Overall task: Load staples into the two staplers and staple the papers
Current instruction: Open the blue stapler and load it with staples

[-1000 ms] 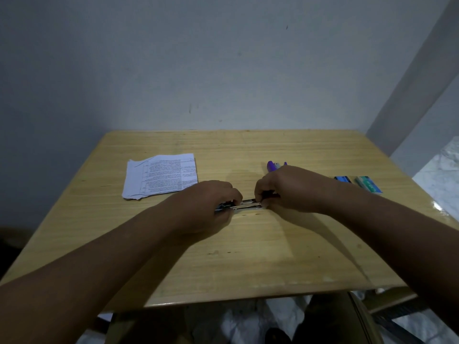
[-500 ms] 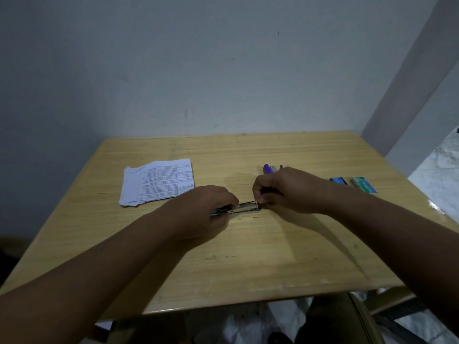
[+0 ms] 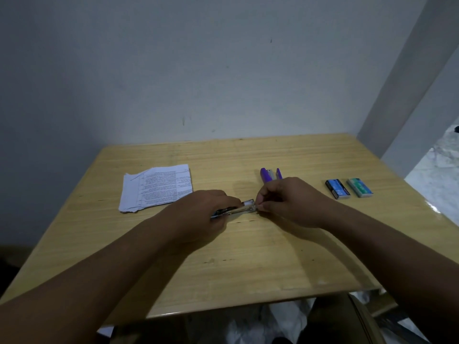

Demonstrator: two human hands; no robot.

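A small dark stapler [image 3: 238,210] with a shiny metal magazine lies on its side at the middle of the wooden table [image 3: 248,264]. My left hand [image 3: 198,212] grips its rear part. My right hand [image 3: 288,202] pinches the front tip of the metal rail with curled fingers. A purple stapler [image 3: 269,175] lies just behind my right hand. A stack of printed papers [image 3: 156,186] sits to the left. Two staple boxes, one blue [image 3: 337,189] and one green [image 3: 360,187], lie to the right.
The table stands against a pale wall [image 3: 198,70]. A column [image 3: 402,78] rises at the right rear corner. A light marbled floor [image 3: 437,167] shows past the table's right edge. Dark and white shapes lie under the near edge.
The view has shifted slightly. My right hand has drawn a little to the right along the rail, so more of the metal magazine and a white part show between my hands.
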